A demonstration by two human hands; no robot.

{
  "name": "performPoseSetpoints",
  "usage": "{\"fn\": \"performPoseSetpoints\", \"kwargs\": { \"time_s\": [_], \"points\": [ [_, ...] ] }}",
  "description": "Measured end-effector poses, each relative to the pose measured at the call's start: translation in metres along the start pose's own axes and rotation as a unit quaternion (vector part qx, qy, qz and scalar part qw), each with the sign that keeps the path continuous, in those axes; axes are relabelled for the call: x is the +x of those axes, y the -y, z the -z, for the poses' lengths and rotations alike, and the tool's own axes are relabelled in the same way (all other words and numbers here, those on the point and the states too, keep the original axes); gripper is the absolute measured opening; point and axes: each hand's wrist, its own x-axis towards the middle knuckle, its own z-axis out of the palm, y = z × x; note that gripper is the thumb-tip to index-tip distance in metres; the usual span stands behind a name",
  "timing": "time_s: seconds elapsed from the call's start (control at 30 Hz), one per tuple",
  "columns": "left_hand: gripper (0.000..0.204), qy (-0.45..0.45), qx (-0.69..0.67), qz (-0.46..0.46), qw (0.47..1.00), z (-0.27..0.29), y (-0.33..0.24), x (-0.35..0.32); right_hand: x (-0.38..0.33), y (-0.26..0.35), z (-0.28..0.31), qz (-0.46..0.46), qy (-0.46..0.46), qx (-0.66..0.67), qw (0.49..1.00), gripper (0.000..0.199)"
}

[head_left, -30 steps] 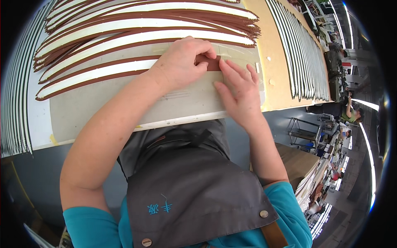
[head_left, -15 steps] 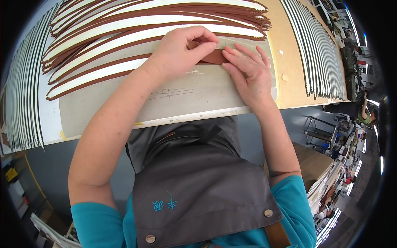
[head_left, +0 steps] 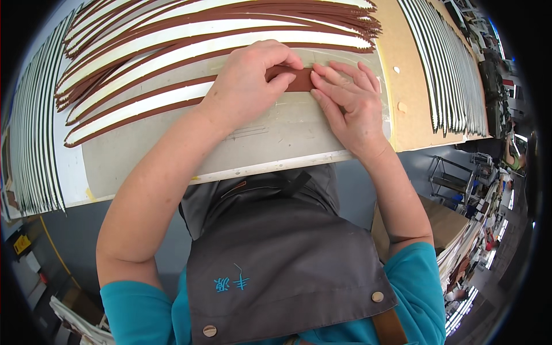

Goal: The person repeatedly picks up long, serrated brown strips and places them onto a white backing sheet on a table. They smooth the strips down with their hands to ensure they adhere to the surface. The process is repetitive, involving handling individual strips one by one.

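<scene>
Right now the brown strip [head_left: 296, 79] lies pinched under left hand [head_left: 247, 86], right hand [head_left: 348, 103] pressing flat beside it.

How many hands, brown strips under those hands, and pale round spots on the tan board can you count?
Hands: 2, left hand and right hand
brown strip: 1
pale round spots on the tan board: 2
Total: 5

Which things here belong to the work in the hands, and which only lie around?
In the work:
left hand
right hand
brown strip under both hands
grey mat

Lying about:
fanned brown and white strips
black and white strips, left
black and white strips, right
tan board
</scene>
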Motion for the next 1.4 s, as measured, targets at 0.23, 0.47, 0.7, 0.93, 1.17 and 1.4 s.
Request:
{"fn": "performPoseSetpoints", "kwargs": {
  "time_s": [0.23, 0.47, 0.7, 0.93, 1.17, 1.4],
  "points": [
    [0.023, -0.087, 0.046, -0.046, 0.994, -0.003, -0.007, -0.006, 0.0, 0.001, 0.002, 0.006, -0.009, -0.002, 1.0, 0.021],
    [0.024, -0.057, 0.357, -0.159, 0.919, 0.015, -0.014, -0.04, -0.003, 0.002, -0.001, -0.009, -0.023, 0.016, 1.0, 0.021],
    [0.032, -0.064, 0.291, -0.12, 0.947, 0.01, -0.008, -0.049, -0.001, 0.001, 0.0, 0.001, -0.024, 0.051, 0.998, 0.022],
    [0.033, -0.051, 0.303, -0.106, 0.946, 0.011, -0.007, -0.051, 0.008, 0.028, 0.002, 0.052, 0.086, 0.073, 0.992, 0.049],
    [0.031, -0.062, 0.379, -0.085, 0.92, 0.023, -0.017, -0.068, 0.008, 0.001, 0.024, 0.084, 0.14, -0.011, 0.987, 0.056],
    [0.037, -0.04, 0.372, -0.056, 0.926, 0.027, -0.017, -0.077, 0.013, -0.01, 0.03, 0.095, 0.14, -0.018, 0.985, 0.046]
  ]
}}
